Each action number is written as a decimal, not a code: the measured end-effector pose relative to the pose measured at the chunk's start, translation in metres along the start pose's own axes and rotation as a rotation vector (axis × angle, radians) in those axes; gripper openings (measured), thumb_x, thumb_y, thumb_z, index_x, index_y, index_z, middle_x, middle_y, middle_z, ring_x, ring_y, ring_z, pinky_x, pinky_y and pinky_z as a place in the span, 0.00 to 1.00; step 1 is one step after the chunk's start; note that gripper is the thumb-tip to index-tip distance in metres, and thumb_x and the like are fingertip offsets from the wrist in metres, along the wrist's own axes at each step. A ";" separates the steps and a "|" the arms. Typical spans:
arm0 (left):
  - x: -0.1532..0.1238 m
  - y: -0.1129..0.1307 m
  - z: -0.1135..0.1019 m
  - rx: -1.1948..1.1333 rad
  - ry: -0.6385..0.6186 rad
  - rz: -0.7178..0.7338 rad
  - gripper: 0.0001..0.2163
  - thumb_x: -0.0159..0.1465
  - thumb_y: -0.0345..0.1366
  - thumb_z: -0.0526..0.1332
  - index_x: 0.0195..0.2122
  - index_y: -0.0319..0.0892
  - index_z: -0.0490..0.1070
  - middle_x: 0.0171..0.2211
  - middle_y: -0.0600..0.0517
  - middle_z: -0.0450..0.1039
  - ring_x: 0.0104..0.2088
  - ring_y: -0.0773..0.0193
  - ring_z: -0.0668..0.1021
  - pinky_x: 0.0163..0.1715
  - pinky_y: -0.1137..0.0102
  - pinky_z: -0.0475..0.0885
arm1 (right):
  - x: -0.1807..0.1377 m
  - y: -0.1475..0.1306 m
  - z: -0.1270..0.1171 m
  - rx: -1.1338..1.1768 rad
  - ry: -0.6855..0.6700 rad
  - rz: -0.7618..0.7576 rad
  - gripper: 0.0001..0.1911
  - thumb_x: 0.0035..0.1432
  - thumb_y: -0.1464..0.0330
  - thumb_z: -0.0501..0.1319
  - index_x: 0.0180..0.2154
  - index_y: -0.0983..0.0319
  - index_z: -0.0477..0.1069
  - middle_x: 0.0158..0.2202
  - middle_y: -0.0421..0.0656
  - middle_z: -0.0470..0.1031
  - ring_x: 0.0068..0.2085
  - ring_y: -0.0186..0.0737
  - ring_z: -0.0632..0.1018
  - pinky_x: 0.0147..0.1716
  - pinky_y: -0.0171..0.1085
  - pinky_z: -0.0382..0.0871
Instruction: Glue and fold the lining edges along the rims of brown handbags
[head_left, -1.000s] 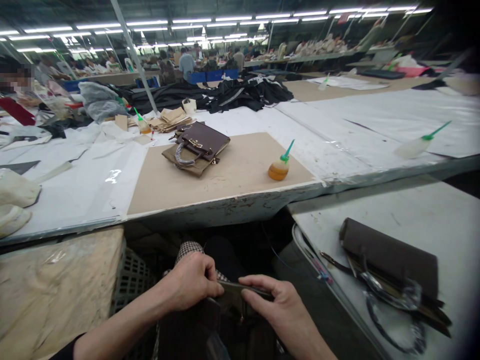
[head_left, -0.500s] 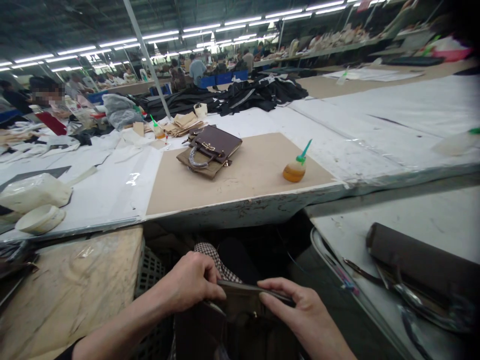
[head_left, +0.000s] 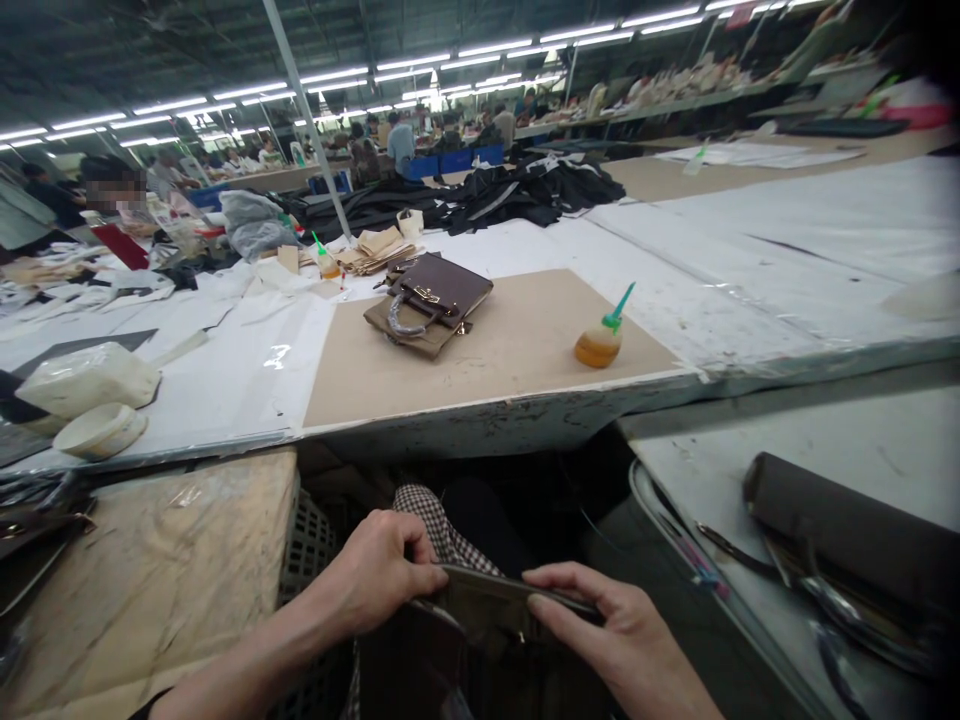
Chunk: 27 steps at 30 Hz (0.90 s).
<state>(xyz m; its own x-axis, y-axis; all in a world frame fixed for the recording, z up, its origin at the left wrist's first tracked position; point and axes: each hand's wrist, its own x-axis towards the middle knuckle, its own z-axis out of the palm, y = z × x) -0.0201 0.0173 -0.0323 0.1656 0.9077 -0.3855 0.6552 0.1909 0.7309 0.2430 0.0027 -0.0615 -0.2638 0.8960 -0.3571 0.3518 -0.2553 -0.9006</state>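
In my lap sits a dark brown handbag [head_left: 427, 655], its opening towards me and its lower part in shadow. My left hand [head_left: 390, 570] pinches the left end of the bag's top edge between thumb and fingers. At the right end, my right hand [head_left: 600, 625] grips the same edge, thumb on the near side and fingers over the far side. On the table ahead, a finished-looking brown handbag [head_left: 450, 290] with a wrapped handle lies on a tan sheet [head_left: 517, 375]. To its right stands a round bottle [head_left: 598, 345] of amber liquid with a green nozzle.
A board-topped stand [head_left: 187, 560] is at my left, beside a dark plastic crate [head_left: 307, 540]. On the right-hand table [head_left: 697, 445] lies another brown bag [head_left: 840, 510]. A white bowl [head_left: 101, 432] sits near the table edge. Black material [head_left: 525, 190] is heaped farther back.
My view has shifted slightly, so the table and its things appear a little farther right. Both hands keep their grip on the bag's edge; the right hand sits slightly farther right.
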 end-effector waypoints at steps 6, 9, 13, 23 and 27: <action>-0.001 0.007 0.004 0.014 0.021 0.014 0.08 0.52 0.34 0.66 0.20 0.40 0.68 0.25 0.55 0.76 0.26 0.65 0.74 0.26 0.72 0.62 | 0.010 -0.041 -0.020 -0.218 -0.378 -0.132 0.13 0.60 0.62 0.61 0.42 0.57 0.81 0.34 0.38 0.82 0.37 0.43 0.80 0.34 0.32 0.70; -0.001 0.010 0.005 -0.012 -0.003 0.029 0.07 0.51 0.34 0.66 0.20 0.40 0.69 0.23 0.56 0.74 0.26 0.66 0.72 0.25 0.73 0.61 | 0.033 -0.061 -0.012 -0.431 -0.601 -0.276 0.12 0.59 0.61 0.64 0.43 0.56 0.80 0.31 0.37 0.80 0.32 0.39 0.77 0.29 0.30 0.64; -0.004 0.009 -0.001 -0.025 -0.033 0.024 0.06 0.52 0.34 0.66 0.22 0.40 0.69 0.23 0.56 0.71 0.26 0.67 0.70 0.24 0.73 0.59 | 0.065 -0.073 0.018 -0.644 -0.733 -0.477 0.06 0.60 0.68 0.63 0.34 0.62 0.79 0.24 0.36 0.73 0.26 0.34 0.71 0.25 0.30 0.57; -0.016 0.010 -0.036 0.153 -0.104 -0.101 0.24 0.40 0.39 0.77 0.36 0.46 0.68 0.35 0.57 0.74 0.35 0.59 0.74 0.28 0.72 0.60 | 0.078 -0.100 0.026 -0.713 -0.743 -0.559 0.08 0.61 0.70 0.62 0.29 0.62 0.76 0.25 0.37 0.73 0.27 0.34 0.71 0.26 0.31 0.56; -0.008 -0.003 -0.035 0.074 -0.114 -0.124 0.26 0.41 0.37 0.77 0.39 0.45 0.66 0.34 0.56 0.72 0.35 0.60 0.73 0.28 0.72 0.60 | 0.084 -0.091 0.026 -0.678 -0.749 -0.509 0.10 0.62 0.68 0.62 0.28 0.62 0.75 0.22 0.36 0.70 0.26 0.33 0.70 0.26 0.30 0.57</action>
<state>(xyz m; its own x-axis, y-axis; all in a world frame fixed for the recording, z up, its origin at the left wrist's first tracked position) -0.0495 0.0226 -0.0114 0.1601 0.8299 -0.5345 0.7278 0.2665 0.6319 0.1654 0.0914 -0.0162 -0.9071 0.3379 -0.2510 0.4039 0.5311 -0.7448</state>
